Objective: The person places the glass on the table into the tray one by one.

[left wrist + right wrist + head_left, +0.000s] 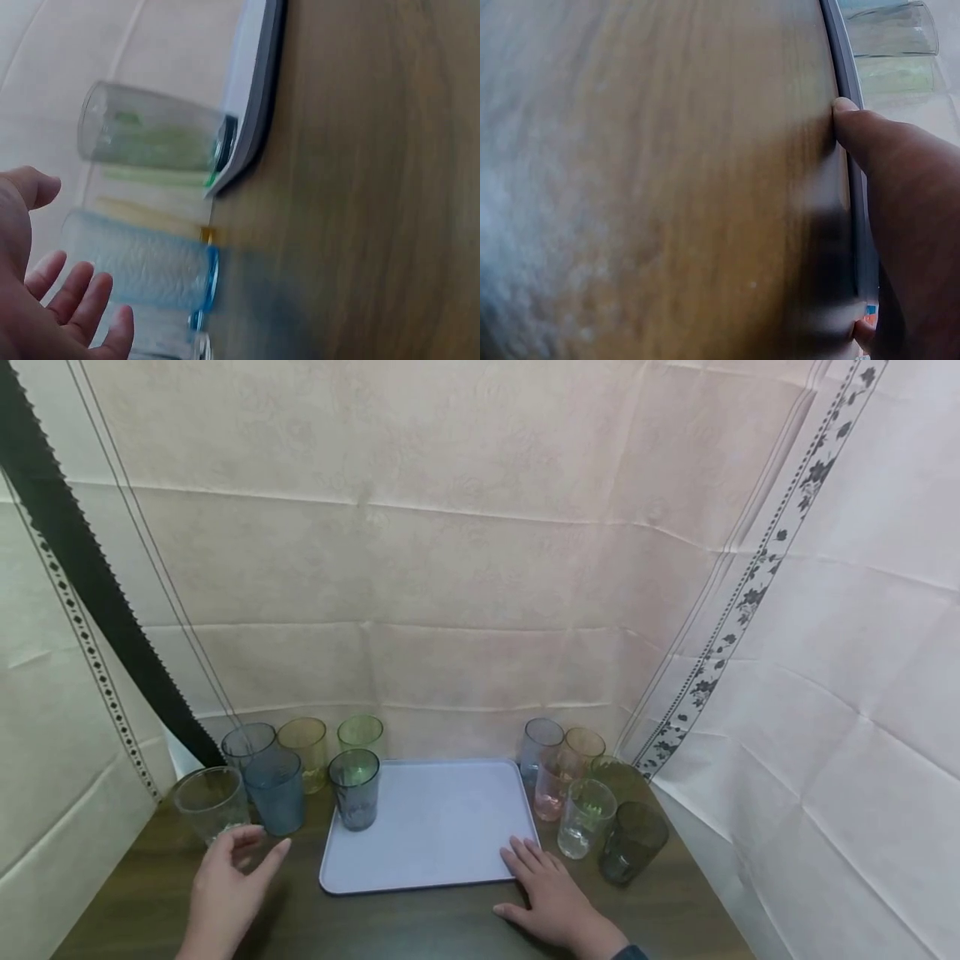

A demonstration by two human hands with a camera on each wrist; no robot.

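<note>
My left hand [231, 887] hovers in front of the left cluster, thumb and fingers apart with nothing between them. Nearest to it are a clear glass [210, 802] and a blue textured glass [276, 797]; the left wrist view shows a gap between the fingers [82, 296] and the blue glass [142, 259]. A smoky grey glass [356, 797] stands upright on the left part of a white tray [450, 835]. At the tray's front right corner rests my right hand [553, 897], fingers extended over the rim. In the right wrist view its thumb [862, 124] touches the dark tray edge [844, 60].
Behind the left cluster stand a grey-blue glass [247, 742], an amber glass [303, 747] and a green glass [362, 731]. Right of the tray are several more glasses, among them a clear one [587, 818] and a dark one [633, 843]. Cloth [465, 568] hangs around the wooden table [420, 927].
</note>
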